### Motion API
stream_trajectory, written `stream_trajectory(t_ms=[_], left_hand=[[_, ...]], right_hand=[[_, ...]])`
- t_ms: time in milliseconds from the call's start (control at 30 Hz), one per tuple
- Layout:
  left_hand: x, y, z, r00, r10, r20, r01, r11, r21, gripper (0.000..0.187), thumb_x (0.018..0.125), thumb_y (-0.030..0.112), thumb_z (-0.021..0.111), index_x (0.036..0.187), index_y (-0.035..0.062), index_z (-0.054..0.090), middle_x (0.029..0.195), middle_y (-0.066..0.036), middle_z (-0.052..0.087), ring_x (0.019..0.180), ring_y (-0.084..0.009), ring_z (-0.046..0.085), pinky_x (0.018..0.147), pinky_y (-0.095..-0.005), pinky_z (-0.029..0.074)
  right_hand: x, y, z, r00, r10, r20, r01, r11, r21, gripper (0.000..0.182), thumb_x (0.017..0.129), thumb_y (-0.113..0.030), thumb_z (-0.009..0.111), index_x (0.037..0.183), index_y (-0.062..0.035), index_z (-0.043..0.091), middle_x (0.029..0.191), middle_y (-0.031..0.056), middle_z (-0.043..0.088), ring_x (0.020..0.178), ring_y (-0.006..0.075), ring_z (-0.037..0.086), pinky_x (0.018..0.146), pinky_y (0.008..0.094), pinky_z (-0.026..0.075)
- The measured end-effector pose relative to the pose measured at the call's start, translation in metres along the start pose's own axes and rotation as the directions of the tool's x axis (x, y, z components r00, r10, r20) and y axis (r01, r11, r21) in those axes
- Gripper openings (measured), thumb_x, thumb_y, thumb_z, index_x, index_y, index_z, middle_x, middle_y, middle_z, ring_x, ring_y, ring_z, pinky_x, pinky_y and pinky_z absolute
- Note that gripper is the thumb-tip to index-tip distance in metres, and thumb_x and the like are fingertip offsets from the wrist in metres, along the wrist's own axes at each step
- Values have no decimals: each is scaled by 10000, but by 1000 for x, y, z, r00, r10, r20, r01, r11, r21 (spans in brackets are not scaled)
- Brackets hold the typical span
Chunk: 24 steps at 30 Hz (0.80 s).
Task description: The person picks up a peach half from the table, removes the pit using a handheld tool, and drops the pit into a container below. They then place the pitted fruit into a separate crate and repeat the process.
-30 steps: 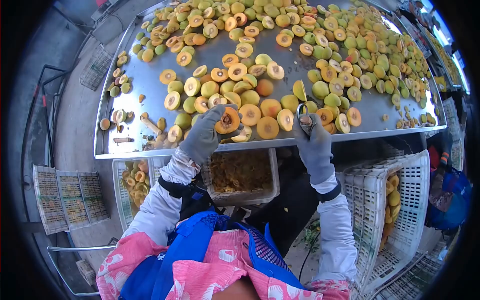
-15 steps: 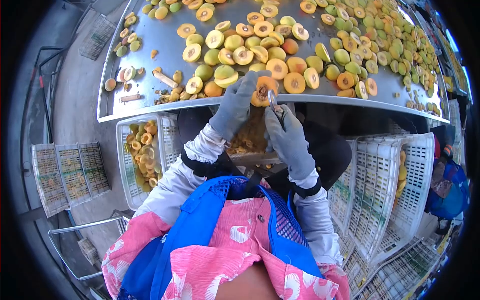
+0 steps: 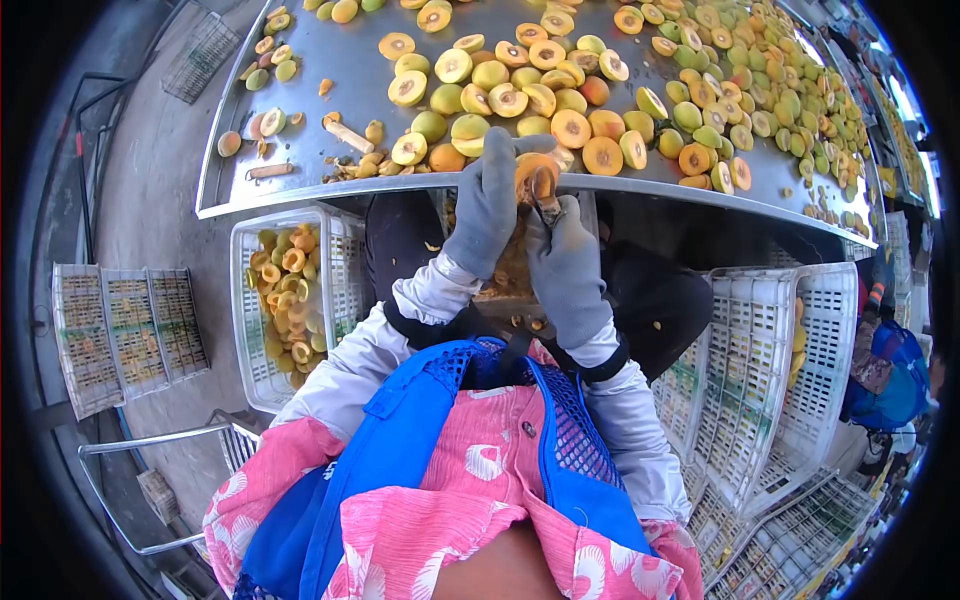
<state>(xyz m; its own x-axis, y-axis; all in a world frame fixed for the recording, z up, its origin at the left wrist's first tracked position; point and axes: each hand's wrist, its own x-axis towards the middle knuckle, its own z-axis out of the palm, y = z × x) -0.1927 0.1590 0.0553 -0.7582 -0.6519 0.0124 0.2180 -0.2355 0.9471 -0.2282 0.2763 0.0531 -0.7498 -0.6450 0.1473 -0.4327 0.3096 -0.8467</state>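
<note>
In my gloved left hand [image 3: 488, 205] is an orange-fleshed peach half [image 3: 536, 178], held just in front of the table edge. My gloved right hand [image 3: 570, 265] grips a small pitting knife [image 3: 548, 212], its metal end pressed at the cut face of the peach; the fingers hide most of its handle. Halved peaches [image 3: 507, 100] lie cut side up and down on the metal table [image 3: 330, 60] beyond my hands. Below them, between my knees, scraps of peach [image 3: 500, 287] have gathered.
A white crate [image 3: 245, 330] of pitted peach halves stands at my left. Stacked white crates [image 3: 745, 370] rise at my right. Two wooden-handled tools, one a short stick [image 3: 270, 171], lie on the table's left. A person in blue [image 3: 895, 370] sits at far right.
The peach half has turned in my left hand, its cut face now less toward me. My right hand has come left and closer, with the knife going into the fruit. The view has shifted slightly.
</note>
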Motion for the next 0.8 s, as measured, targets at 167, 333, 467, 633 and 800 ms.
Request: stream_trajectory(t_ms=[167, 333, 467, 633, 800], left_hand=[[-4, 1, -6, 999, 26, -44, -13, 961, 276, 717, 1020, 550, 261, 1128, -55, 631, 884, -95, 676, 807, -140, 610, 762, -251, 503], [-1, 23, -10, 996, 35, 80, -59, 947, 317, 738, 1014, 569, 254, 1150, -53, 627, 887, -101, 678, 821, -139, 612, 775, -248, 497], [-11, 21, -2, 974, 212, 77, -212, 977, -2, 654, 1026, 509, 308, 1237, -50, 575, 932, -108, 679, 834, -124, 607, 784, -251, 494], [-18, 13, -2, 998, 67, 4, -67, 998, 20, 488, 1013, 388, 450, 1209, -38, 589, 899, -108, 681, 806, -120, 615, 734, -235, 502], [-13, 11, -9, 948, -315, 51, 318, 947, -56, 414, 1003, 354, 473, 998, -11, 667, 736, -100, 655, 635, -119, 597, 631, -233, 503]], right_hand=[[-8, -7, 7, 999, -28, 20, 27, 996, 87, 222, 916, -137, 583, 1038, -12, 445, 764, 285, 611, 803, 487, 596, 611, 535, 450], [-13, -14, 6, 999, -31, 34, 26, 990, 136, 206, 919, -148, 592, 1006, -8, 468, 773, 281, 615, 821, 503, 581, 612, 507, 466], [-13, -22, 1, 991, 74, 108, -102, 953, 286, 198, 933, -168, 587, 988, -4, 492, 752, 254, 618, 775, 461, 625, 611, 464, 477], [-20, -2, 24, 987, 90, 133, -133, 926, 354, 55, 974, -115, 519, 963, -63, 532, 711, 24, 525, 584, 78, 498, 521, 246, 422], [-17, -34, -7, 815, 366, 450, -562, 688, 459, 174, 1005, -255, 476, 917, -109, 515, 650, -1, 486, 462, 84, 439, 419, 250, 407]])
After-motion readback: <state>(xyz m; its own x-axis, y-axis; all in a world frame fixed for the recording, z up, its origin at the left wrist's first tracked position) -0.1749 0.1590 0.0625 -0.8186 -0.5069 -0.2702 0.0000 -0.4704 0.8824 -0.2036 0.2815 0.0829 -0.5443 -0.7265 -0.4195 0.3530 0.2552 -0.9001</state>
